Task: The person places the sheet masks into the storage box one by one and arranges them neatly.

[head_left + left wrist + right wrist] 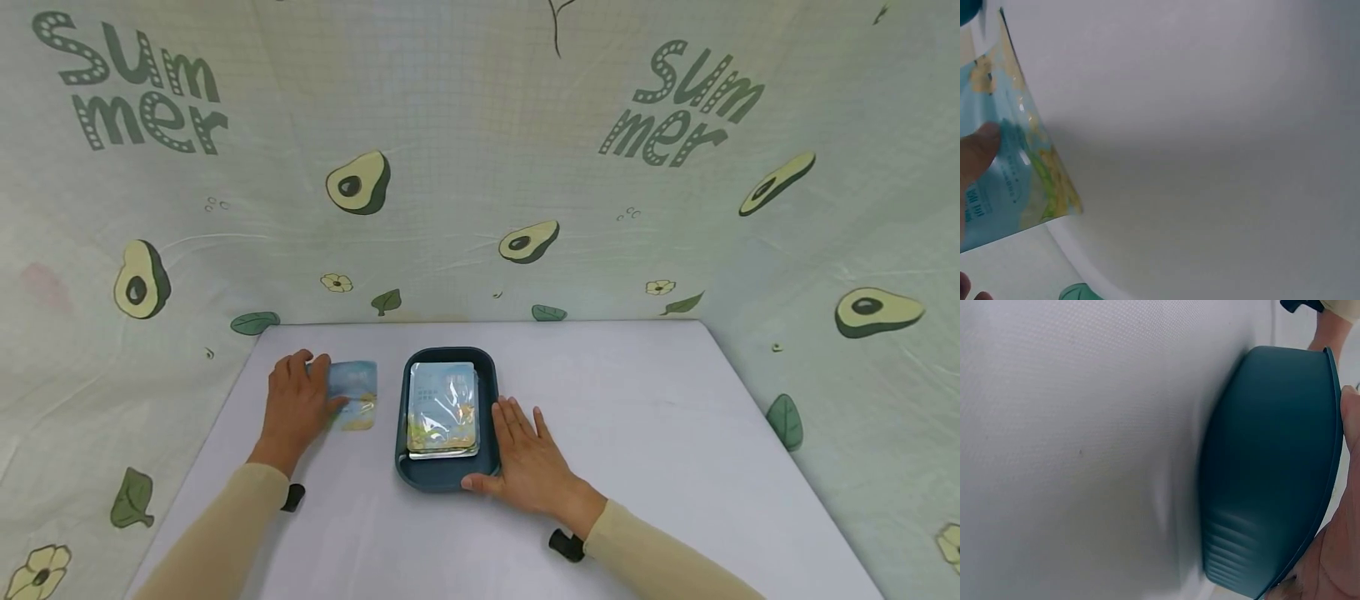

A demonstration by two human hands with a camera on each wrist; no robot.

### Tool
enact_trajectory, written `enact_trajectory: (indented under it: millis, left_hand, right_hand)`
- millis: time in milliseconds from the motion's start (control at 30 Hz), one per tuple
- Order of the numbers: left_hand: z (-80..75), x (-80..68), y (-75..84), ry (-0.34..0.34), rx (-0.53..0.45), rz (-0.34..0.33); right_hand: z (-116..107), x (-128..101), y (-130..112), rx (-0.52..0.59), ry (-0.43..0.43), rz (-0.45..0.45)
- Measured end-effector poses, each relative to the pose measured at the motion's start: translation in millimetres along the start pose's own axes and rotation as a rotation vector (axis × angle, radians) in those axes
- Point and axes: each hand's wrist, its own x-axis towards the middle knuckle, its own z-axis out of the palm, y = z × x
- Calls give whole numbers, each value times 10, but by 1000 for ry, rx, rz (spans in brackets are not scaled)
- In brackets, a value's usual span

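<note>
My left hand (303, 400) grips a light blue packet (354, 395) by its left edge, just left of the tray. In the left wrist view my thumb (977, 155) presses on the packet (1016, 137), which stands tilted above the white table. A dark teal tray (444, 480) sits mid-table and holds a stack of similar packets (442, 407). My right hand (525, 454) lies flat on the table against the tray's right side, fingers straight, thumb at its near right corner. The right wrist view shows the tray's outer wall (1266, 469) with my fingers (1335, 565) beside it.
The white table (645, 417) is enclosed on three sides by a pale cloth printed with avocados (358, 182). A black wrist strap (566, 546) shows at my right sleeve, another (292, 497) at my left.
</note>
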Motion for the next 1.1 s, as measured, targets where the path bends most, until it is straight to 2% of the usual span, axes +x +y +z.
enact_trajectory:
  millis: [100, 200, 333, 533, 667, 833, 1000, 1100]
  left_hand:
    - [42, -31, 3, 35, -37, -2]
    - [69, -60, 22, 29, -118, -26]
    - [75, -80, 57, -27, -236, -65]
    - [58, -42, 110, -78, -351, -96]
    - [52, 27, 128, -120, -426, -180]
    - [21, 88, 152, -186, -493, -267]
    - [-27, 143, 165, -307, -542, -312]
    - [-68, 167, 133, -337, -547, -344]
  right_hand:
    - [-3, -1, -4, 6, 14, -8]
    - [-7, -5, -10, 4, 14, -8]
    - [-5, -2, -11, -3, 12, -7]
    - [-6, 0, -13, -11, 24, -8]
    - [2, 5, -10, -8, 20, -7]
    - [6, 9, -5, 3, 10, -8]
    - [1, 3, 1, -4, 18, -11]
    - [-1, 3, 1, -7, 27, -11]
